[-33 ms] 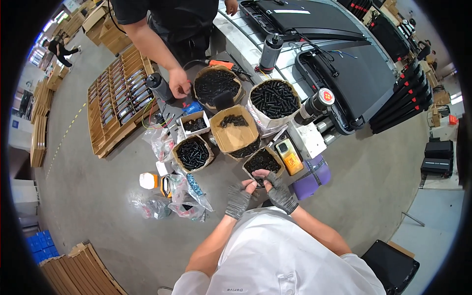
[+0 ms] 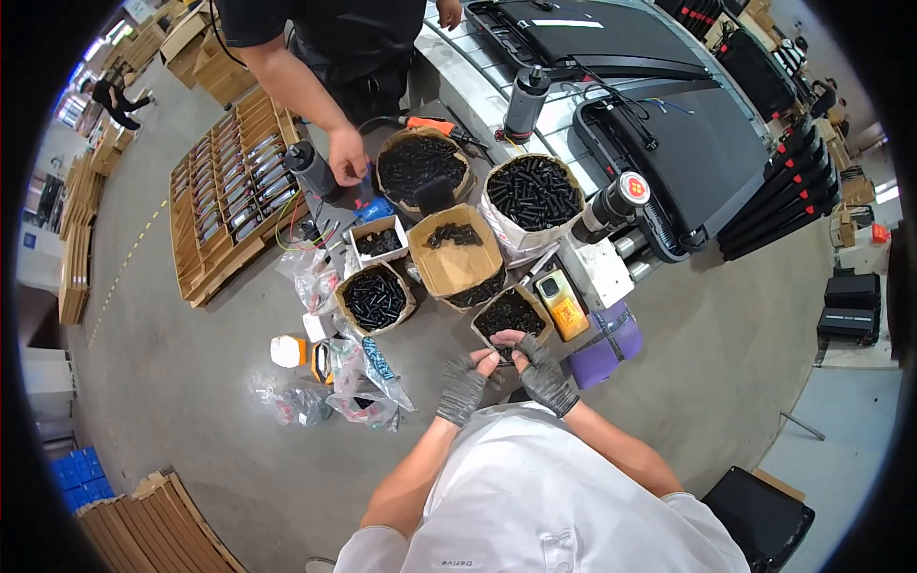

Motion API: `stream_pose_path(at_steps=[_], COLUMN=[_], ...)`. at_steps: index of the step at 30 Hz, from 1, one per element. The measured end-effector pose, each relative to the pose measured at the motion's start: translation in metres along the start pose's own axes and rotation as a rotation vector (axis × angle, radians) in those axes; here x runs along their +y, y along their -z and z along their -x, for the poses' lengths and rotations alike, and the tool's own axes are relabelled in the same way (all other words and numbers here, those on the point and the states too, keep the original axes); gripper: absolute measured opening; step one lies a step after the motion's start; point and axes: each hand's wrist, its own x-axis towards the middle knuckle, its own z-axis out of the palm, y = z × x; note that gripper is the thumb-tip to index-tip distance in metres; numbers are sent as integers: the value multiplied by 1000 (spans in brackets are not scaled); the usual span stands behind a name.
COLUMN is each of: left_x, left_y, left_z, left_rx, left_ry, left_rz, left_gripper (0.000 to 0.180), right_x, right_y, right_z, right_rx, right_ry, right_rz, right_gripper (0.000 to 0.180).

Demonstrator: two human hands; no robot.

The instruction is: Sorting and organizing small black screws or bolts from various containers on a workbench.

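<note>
My left hand (image 2: 465, 387) and my right hand (image 2: 543, 372) wear grey fingerless gloves and meet in front of my body. Their thumbs and fingers pinch together around a small black part (image 2: 504, 353), whose exact shape is hidden by the fingertips. Just beyond them stands a small cardboard box (image 2: 512, 312) filled with tiny black pieces, its near edge partly covered by my fingers. Behind it, a shallow cardboard tray (image 2: 425, 260) with a few black clips rests over another box of black parts. A phone (image 2: 562, 306) in a yellow-orange case lies to the right of my right hand.
Boxes of black parts (image 2: 375, 298), a sack of black cylinders (image 2: 533, 191) and plastic bags (image 2: 368, 401) surround the work spot. A purple case (image 2: 607, 346) hangs at the right. Opposite, another person's hand (image 2: 348, 158) reaches beside a grey cylinder (image 2: 311, 168). Black panels (image 2: 678, 153) lie on the conveyor.
The other person's hand has shifted very slightly near the blue object. My own hands stay in the same place and pose.
</note>
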Motion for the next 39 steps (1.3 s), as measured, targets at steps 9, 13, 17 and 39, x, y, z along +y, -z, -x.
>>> stream_pose_path(at_steps=[9, 13, 17, 39], left_x=[-36, -46, -49, -30], left_y=[32, 52, 59, 40], left_z=[-10, -8, 1, 0], left_rx=[-116, -64, -22, -100], left_ry=[164, 132, 106, 99], left_rz=[430, 408, 324, 229], left_gripper=[37, 38, 38, 36], right_x=[29, 80, 105, 70], right_y=[20, 47, 24, 54], right_z=[-6, -37, -51, -43], right_rx=[190, 67, -62, -88], right_ry=[-132, 34, 133, -344], right_rz=[-40, 572, 1110, -810], right_gripper=[31, 38, 49, 26])
